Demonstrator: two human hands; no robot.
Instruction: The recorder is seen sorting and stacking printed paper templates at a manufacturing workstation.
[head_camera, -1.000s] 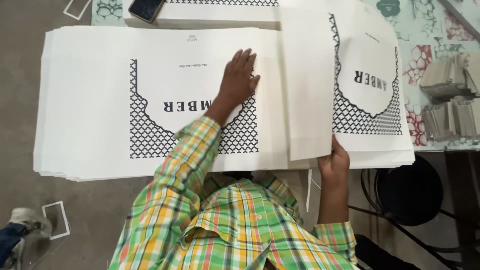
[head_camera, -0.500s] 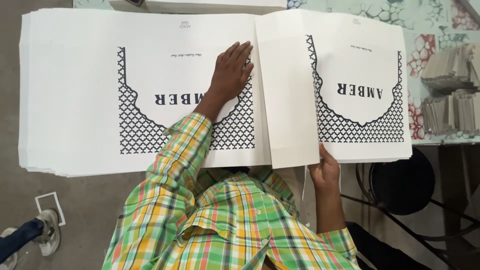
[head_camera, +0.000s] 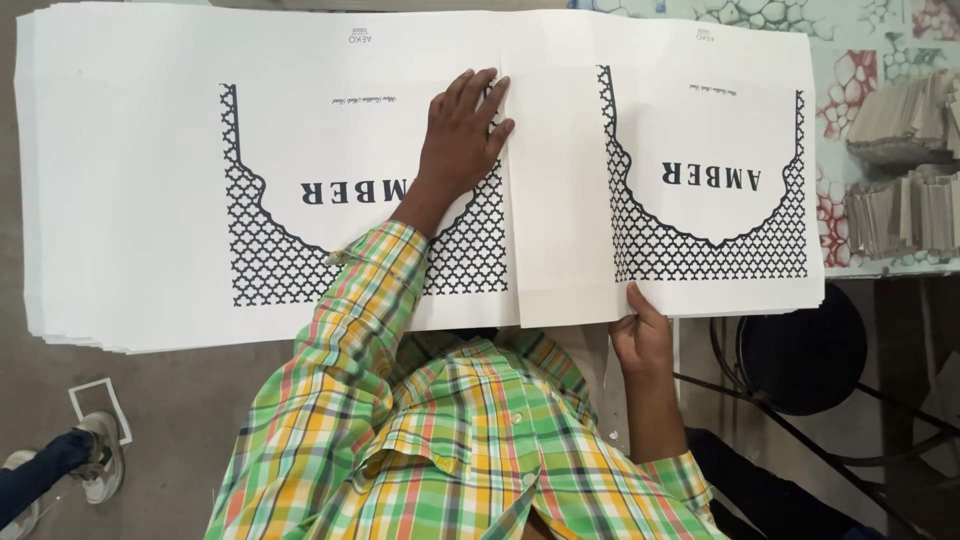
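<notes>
A thick stack of large white printed sheets (head_camera: 130, 200), each with a black lattice pattern, lies flat in front of me. My left hand (head_camera: 462, 140) presses flat on the top sheet of that stack, fingers spread, next to the edge of a second sheet. That second sheet (head_camera: 700, 180), with the same lattice print, overlaps the stack on the right. My right hand (head_camera: 640, 335) grips its near edge with thumb on top.
Small stacks of grey card pieces (head_camera: 900, 160) sit on the patterned tabletop (head_camera: 840, 90) at the right. A black round stool (head_camera: 800, 350) stands below the table edge. Another person's shoe (head_camera: 100, 460) is on the floor at lower left.
The right-hand sheet has come down flatter and lined up beside the stack's print. My left hand has stayed pressed on the top sheet, and the view has shifted slightly.
</notes>
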